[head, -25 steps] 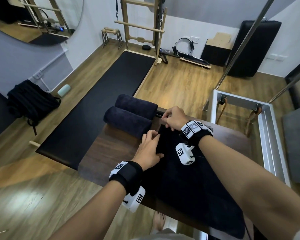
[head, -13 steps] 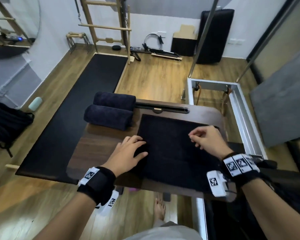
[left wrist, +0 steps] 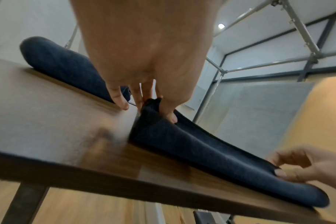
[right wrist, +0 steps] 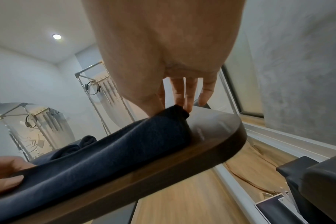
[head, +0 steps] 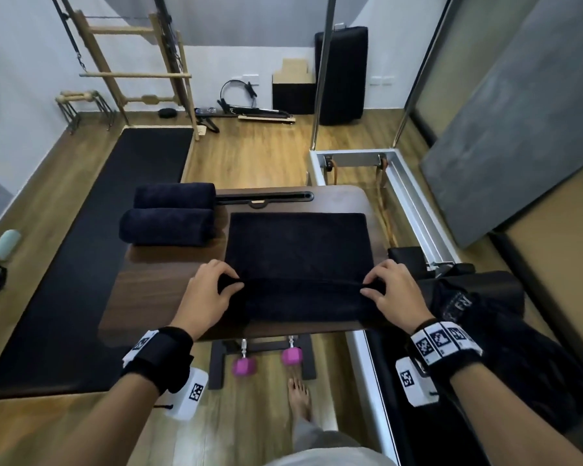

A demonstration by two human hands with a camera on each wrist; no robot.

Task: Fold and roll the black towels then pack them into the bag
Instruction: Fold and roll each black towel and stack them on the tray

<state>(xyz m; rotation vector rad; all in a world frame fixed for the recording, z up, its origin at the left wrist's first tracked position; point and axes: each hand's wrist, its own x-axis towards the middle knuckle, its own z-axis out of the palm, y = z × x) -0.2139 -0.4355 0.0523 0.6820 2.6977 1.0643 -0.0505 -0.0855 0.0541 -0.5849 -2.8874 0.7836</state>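
Black towel (head: 298, 243) lies flat on bench (head: 169, 284); left hand (head: 206, 295) and right hand (head: 396, 295) each pinch its folded near edge.

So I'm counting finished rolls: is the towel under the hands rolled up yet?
Not yet. The towel lies mostly flat on the table; the left hand and right hand pinch only its near edge, turned over.
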